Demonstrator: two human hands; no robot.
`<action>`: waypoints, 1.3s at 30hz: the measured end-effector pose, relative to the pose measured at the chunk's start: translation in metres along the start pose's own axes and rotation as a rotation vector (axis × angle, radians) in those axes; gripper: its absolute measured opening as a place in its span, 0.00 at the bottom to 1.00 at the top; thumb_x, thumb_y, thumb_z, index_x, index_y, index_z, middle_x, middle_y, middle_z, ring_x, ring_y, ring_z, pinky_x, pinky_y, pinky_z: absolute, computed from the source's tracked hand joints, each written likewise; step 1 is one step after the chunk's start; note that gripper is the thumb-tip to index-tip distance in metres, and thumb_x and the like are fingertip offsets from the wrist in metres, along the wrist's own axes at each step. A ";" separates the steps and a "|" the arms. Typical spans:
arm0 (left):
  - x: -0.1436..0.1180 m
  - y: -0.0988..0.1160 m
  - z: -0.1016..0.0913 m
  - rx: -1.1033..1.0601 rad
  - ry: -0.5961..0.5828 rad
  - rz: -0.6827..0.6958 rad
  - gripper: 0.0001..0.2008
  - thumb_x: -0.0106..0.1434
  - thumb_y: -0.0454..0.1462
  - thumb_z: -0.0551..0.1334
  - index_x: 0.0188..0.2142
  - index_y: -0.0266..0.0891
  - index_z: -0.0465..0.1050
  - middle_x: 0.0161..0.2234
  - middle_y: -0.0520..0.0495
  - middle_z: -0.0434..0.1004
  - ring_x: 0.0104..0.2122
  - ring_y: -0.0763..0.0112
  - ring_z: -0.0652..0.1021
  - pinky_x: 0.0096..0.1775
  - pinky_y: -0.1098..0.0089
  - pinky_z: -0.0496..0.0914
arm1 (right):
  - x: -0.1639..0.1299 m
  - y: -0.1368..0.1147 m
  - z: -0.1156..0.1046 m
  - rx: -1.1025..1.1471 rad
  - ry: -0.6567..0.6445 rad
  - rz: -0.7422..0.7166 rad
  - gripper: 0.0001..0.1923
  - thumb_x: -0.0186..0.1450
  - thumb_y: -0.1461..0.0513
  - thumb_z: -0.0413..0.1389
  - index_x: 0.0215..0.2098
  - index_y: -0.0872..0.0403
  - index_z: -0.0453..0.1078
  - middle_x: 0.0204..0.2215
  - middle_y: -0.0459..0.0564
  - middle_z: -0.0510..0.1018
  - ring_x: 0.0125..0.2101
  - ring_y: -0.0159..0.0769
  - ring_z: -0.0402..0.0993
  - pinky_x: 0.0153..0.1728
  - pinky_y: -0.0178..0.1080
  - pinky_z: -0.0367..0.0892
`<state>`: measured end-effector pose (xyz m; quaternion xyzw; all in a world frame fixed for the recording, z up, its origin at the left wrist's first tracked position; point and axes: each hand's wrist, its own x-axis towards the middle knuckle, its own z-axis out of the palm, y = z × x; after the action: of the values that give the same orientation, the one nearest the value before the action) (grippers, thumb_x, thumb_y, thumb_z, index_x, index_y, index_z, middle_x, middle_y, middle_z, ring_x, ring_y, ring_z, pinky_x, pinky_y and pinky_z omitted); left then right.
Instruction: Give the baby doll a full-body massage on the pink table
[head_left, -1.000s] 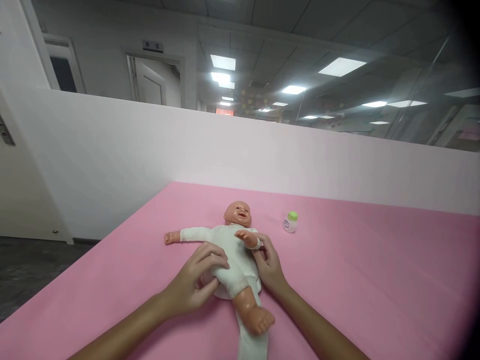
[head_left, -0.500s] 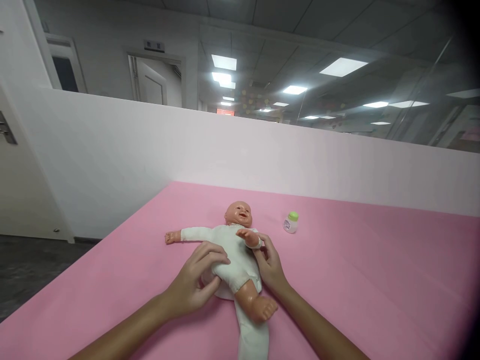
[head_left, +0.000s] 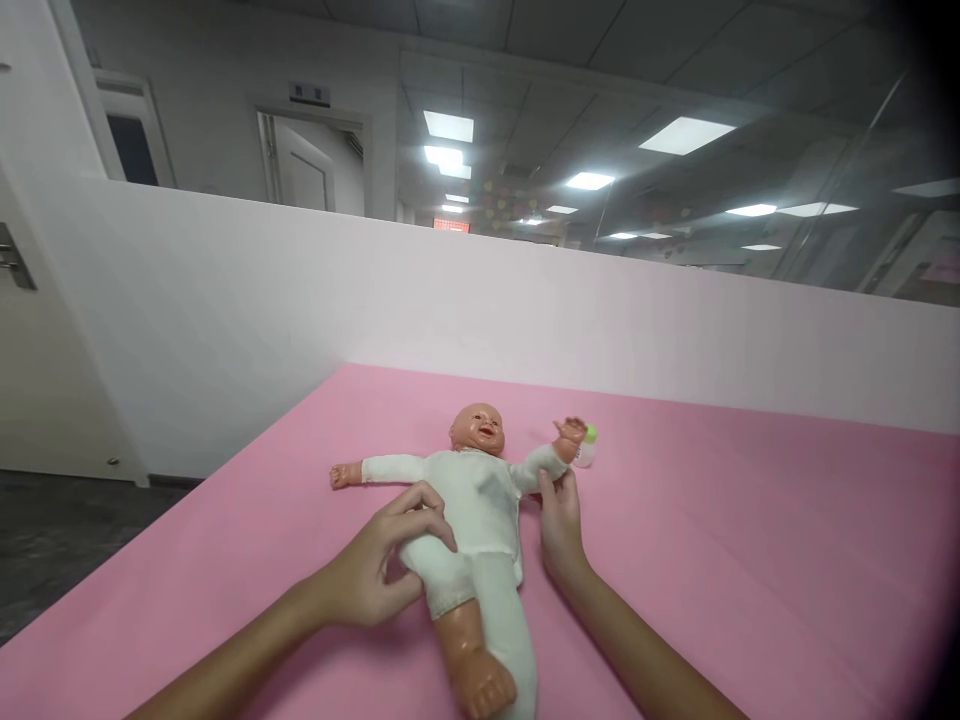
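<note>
From the head camera I see a baby doll [head_left: 469, 500] in a white suit lying face up on the pink tabletop [head_left: 750, 540], its head toward the far edge by the white partition [head_left: 450, 300] and its bare foot toward the near edge. My left hand [head_left: 375, 570] curls around the doll's hip and upper leg, fingers [head_left: 420, 500] draped over the white cloth. My right hand [head_left: 561, 520] pinches the doll's raised arm near the sleeve. A small bottle with a green cap [head_left: 587, 447] stands just behind the doll's lifted hand, partly hidden by it.
</note>
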<state>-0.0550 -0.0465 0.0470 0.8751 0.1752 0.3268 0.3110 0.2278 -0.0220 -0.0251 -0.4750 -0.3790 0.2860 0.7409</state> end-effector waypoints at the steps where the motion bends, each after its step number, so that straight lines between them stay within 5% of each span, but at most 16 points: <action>1: 0.001 0.002 -0.004 -0.027 -0.036 -0.001 0.20 0.51 0.26 0.59 0.44 0.43 0.73 0.46 0.45 0.68 0.46 0.61 0.73 0.51 0.60 0.71 | 0.003 0.002 -0.001 0.041 0.032 0.042 0.21 0.65 0.47 0.59 0.50 0.49 0.67 0.42 0.47 0.77 0.41 0.38 0.75 0.41 0.40 0.72; 9: 0.008 0.019 -0.033 -0.092 -0.479 0.039 0.16 0.56 0.30 0.61 0.44 0.44 0.74 0.46 0.45 0.78 0.44 0.59 0.77 0.49 0.61 0.72 | 0.021 0.018 -0.013 0.214 0.151 0.228 0.22 0.61 0.51 0.60 0.50 0.49 0.67 0.41 0.49 0.80 0.34 0.39 0.79 0.32 0.40 0.74; 20: 0.009 0.022 -0.041 -0.124 -0.641 0.042 0.20 0.56 0.40 0.73 0.49 0.52 0.81 0.46 0.47 0.82 0.52 0.54 0.77 0.59 0.57 0.69 | 0.065 0.032 -0.043 0.139 0.309 0.153 0.23 0.58 0.51 0.59 0.48 0.52 0.68 0.41 0.50 0.79 0.41 0.41 0.78 0.42 0.44 0.77; 23: 0.008 0.022 -0.037 -0.083 -0.613 -0.006 0.15 0.58 0.39 0.72 0.46 0.51 0.82 0.44 0.49 0.83 0.51 0.58 0.78 0.59 0.60 0.69 | 0.073 0.033 -0.055 0.093 0.339 0.183 0.25 0.55 0.54 0.60 0.49 0.52 0.68 0.40 0.50 0.78 0.40 0.40 0.78 0.41 0.42 0.77; 30: 0.008 0.010 -0.014 -0.061 -0.322 -0.137 0.07 0.67 0.35 0.62 0.41 0.44 0.80 0.40 0.48 0.81 0.41 0.67 0.79 0.42 0.70 0.74 | 0.072 0.029 -0.064 -0.093 0.322 0.171 0.42 0.55 0.54 0.61 0.67 0.51 0.60 0.50 0.53 0.77 0.44 0.42 0.77 0.41 0.40 0.74; 39: 0.004 -0.001 0.005 0.053 -0.122 -0.062 0.08 0.66 0.35 0.63 0.43 0.45 0.79 0.45 0.46 0.77 0.48 0.62 0.75 0.53 0.61 0.72 | 0.067 0.026 -0.060 -0.399 0.034 0.007 0.20 0.56 0.55 0.59 0.44 0.52 0.81 0.45 0.53 0.81 0.48 0.48 0.74 0.52 0.49 0.68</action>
<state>-0.0487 -0.0461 0.0450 0.8955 0.1915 0.2583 0.3076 0.3132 0.0112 -0.0456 -0.6184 -0.4140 0.1995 0.6375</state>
